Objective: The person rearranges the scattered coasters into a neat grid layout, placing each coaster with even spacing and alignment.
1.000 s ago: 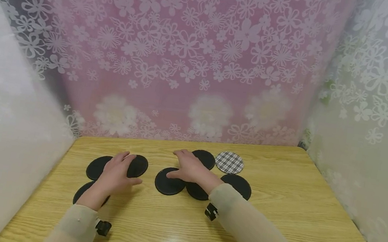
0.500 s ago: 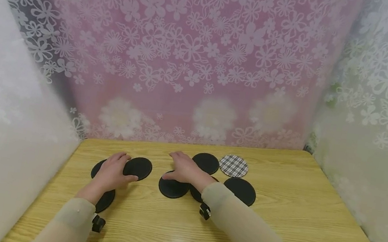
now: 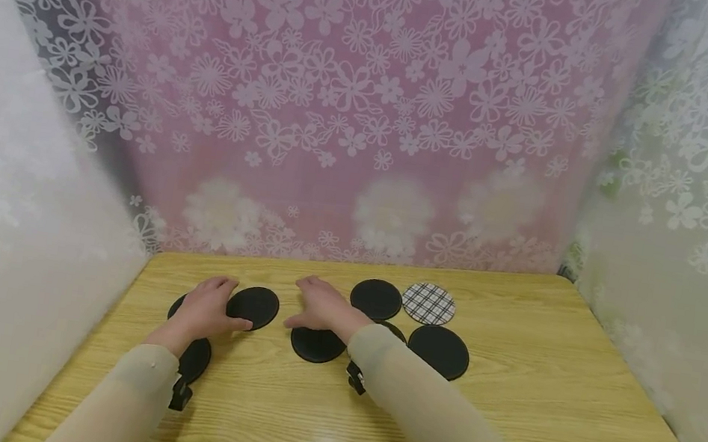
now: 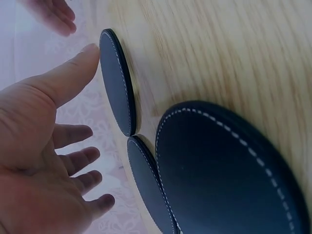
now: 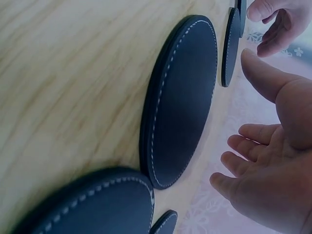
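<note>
My left hand (image 3: 201, 311) hovers over a group of three round black coasters at the table's left, fingers spread and holding nothing. Its thumb appears close to the edge of one coaster (image 4: 116, 85) in the left wrist view; contact cannot be told. Another coaster (image 3: 195, 360) lies by the wrist, and a third (image 3: 175, 304) is partly hidden beneath the hand. To the right, my right hand (image 3: 323, 307) reaches over a black coaster (image 3: 317, 347), its thumb extended and its fingers relaxed around nothing. White stitching rims the large coaster (image 5: 183, 102) in the right wrist view.
More black coasters lie right of my right hand: one at the back (image 3: 375, 298), one further right (image 3: 439, 351), and one mostly behind the forearm. A plaid white coaster (image 3: 428, 304) sits among them. The wooden table (image 3: 540, 398) meets flowered curtains (image 3: 344, 197) at the back and sides.
My right hand has moved left across the coaster under it, uncovering more of the back coaster. My left hand has shifted left, showing more of the coaster beside its thumb. The head view shifted slightly.
</note>
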A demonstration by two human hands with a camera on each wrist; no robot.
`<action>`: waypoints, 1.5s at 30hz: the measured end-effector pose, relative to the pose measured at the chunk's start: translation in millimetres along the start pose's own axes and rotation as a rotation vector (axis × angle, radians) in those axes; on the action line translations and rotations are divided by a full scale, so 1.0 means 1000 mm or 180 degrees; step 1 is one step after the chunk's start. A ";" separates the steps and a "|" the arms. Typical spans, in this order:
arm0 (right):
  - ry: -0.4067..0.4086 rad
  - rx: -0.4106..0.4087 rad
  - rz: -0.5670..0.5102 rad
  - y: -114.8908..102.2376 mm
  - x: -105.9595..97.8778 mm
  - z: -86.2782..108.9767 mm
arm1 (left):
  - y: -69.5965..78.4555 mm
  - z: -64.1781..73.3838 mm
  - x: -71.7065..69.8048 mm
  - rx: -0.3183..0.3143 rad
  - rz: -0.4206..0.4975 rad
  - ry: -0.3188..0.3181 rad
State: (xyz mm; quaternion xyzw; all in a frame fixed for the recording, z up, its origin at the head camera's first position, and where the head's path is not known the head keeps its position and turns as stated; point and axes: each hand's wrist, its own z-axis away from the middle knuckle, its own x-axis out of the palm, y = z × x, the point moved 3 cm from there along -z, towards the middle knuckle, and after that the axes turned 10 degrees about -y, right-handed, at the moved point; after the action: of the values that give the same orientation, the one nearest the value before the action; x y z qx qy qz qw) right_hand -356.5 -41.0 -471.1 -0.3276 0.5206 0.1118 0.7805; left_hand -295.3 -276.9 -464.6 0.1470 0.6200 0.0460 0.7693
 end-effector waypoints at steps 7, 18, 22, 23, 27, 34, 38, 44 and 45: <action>-0.0079 -0.0045 -0.0015 -0.007 0.009 -0.008 | -0.007 0.000 0.002 -0.0160 -0.0041 -0.0170; -0.0109 0.0003 0.0084 -0.014 0.011 -0.013 | -0.014 -0.004 0.006 -0.0183 -0.0073 -0.0212; -0.0079 0.0020 0.0189 -0.014 0.014 -0.014 | -0.013 -0.005 0.006 -0.0143 -0.0035 -0.0178; -0.0068 0.0027 0.0219 -0.015 0.015 -0.014 | -0.014 -0.006 0.007 -0.0124 -0.0031 -0.0165; -0.0038 0.0048 0.0282 -0.018 0.018 -0.016 | -0.014 -0.008 0.008 -0.0097 0.0017 -0.0139; 0.0010 0.0214 0.0449 -0.019 0.021 -0.019 | -0.008 -0.010 0.008 -0.0160 0.0058 -0.0102; 0.0020 0.0290 0.0480 -0.020 0.023 -0.020 | -0.005 -0.012 0.010 -0.0203 0.0004 -0.0099; 0.0044 0.0381 0.0449 -0.025 0.023 -0.020 | -0.001 -0.013 0.013 -0.0230 0.0020 -0.0161; 0.0051 0.0397 0.0434 -0.026 0.023 -0.020 | 0.000 -0.013 0.013 -0.0227 0.0041 -0.0180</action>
State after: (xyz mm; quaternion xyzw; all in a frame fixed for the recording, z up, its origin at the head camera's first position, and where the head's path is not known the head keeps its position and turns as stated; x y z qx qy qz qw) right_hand -348.1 -76.9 -486.5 -0.2431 0.5539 0.1294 0.7857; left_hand -304.7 -271.8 -479.6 0.1247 0.5950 0.0689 0.7910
